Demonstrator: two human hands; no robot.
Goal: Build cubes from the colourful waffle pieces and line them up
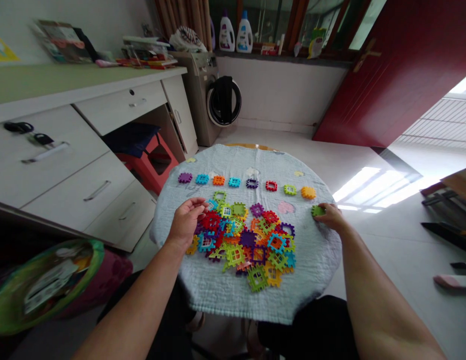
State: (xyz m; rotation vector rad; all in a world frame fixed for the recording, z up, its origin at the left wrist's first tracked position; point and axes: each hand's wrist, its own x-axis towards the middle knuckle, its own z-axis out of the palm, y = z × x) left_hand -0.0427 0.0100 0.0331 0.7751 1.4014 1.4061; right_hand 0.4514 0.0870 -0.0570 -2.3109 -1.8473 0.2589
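My right hand (330, 216) pinches a green interlocking building tile (317, 210) at the right side of the cloth-covered table. My left hand (187, 220) hovers at the left edge of a heap of interlocking plastic tiles (248, 238), fingers curled together; whether they hold anything is hidden. Close to those fingertips lies a light-blue tile (212, 204). Across the far part of the table runs a row of small tiles or stacks, from a purple one (185, 177) at the left to an orange stack (308, 192) at the right. The green tile is just nearer me than that stack.
A pale blue cloth (202, 295) covers the round table. To the left stand a white desk (120, 107), a red stool (161, 165) and a lined bin (99, 265). Beyond are a washing machine (202, 95) with its door open and a red door (364, 95).
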